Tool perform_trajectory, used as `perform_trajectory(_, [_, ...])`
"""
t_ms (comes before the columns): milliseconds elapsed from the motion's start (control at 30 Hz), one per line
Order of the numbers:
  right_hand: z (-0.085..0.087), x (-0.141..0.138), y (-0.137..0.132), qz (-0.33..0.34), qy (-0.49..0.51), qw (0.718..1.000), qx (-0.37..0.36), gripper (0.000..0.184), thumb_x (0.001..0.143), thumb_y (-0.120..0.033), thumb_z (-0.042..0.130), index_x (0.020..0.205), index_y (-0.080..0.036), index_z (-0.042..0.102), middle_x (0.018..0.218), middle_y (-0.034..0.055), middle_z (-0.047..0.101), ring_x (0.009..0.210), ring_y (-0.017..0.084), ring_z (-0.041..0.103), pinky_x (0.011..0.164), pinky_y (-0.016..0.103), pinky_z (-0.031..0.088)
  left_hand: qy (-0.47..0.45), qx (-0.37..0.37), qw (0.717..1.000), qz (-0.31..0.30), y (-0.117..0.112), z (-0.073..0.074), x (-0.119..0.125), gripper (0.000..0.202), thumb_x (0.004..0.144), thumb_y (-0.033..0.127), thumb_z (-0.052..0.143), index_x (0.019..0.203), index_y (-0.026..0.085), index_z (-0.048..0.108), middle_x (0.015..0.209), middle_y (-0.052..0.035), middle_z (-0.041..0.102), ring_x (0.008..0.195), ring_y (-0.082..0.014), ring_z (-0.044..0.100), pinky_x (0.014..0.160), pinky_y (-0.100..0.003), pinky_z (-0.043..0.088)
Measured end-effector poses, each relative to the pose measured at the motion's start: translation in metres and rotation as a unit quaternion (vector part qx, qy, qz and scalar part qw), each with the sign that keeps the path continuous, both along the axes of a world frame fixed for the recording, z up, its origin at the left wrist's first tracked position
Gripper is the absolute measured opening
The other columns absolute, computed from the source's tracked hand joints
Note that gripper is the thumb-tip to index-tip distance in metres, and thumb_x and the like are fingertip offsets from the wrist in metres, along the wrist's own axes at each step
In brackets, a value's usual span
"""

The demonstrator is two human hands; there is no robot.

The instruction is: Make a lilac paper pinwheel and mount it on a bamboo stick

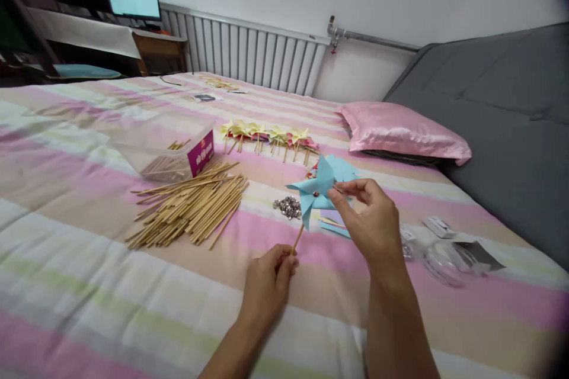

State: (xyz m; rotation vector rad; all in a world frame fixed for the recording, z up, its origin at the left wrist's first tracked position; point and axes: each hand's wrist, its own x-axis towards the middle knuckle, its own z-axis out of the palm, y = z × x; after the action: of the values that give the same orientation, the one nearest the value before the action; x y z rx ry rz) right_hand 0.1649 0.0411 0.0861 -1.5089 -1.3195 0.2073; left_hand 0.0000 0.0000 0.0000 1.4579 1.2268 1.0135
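Observation:
A light-blue paper pinwheel on a thin wooden stick is held above the bed, its front facing away to the left. My left hand grips the lower part of the stick between thumb and fingers. At the pinwheel's right side, the thumb and forefinger of my right hand pinch at a blade; the exact contact is partly hidden. Behind the pinwheel lies more blue folded paper. Small shiny metal pieces form a pile just left of it, and coloured paper sheets lie beneath.
Loose wooden sticks lie in a heap at left, beside a clear plastic box with more sticks. Yellow and pink pinwheels line up farther back. Clear packaging is at right, below a pink pillow.

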Motion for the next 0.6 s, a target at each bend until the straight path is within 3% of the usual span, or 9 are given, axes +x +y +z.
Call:
perform_trajectory(100, [-0.002,-0.001,0.003,0.035,0.032,0.998,-0.029,0.045,0.067,-0.044,0.071,0.103,-0.019,0.062,0.097,0.0083,0.071,0.094,0.025,0.064,0.084,0.04,0.047,0.005,0.009,1.0,-0.005,0.0,-0.001,0.0,0.018,0.086,0.027,0.046,0.089,0.017,0.061,0.076,-0.0053,0.069,0.071,-0.0168,0.064,0.068,-0.026,0.047])
perform_trajectory(267, [0.001,-0.003,0.003,0.121,0.075,0.985,-0.096,0.028,0.073,-0.036,0.065,0.094,-0.018,0.069,0.096,0.0068,0.072,0.095,0.025,0.064,0.083,0.039,0.049,0.018,0.018,1.0,-0.009,0.0,0.0,0.0,0.019,0.086,0.027,0.046,0.088,0.018,0.063,0.075,-0.005,0.069,0.071,-0.0171,0.064,0.067,-0.025,0.047])
perform_trajectory(600, [-0.009,0.0,0.008,0.125,0.114,0.982,-0.084,0.028,0.072,-0.035,0.067,0.093,-0.017,0.071,0.092,0.0054,0.073,0.089,0.025,0.066,0.083,0.04,0.049,0.01,0.02,1.0,-0.008,0.0,0.001,0.0,0.019,0.084,0.027,0.047,0.087,0.019,0.065,0.073,-0.0045,0.068,0.068,-0.0172,0.062,0.065,-0.024,0.046])
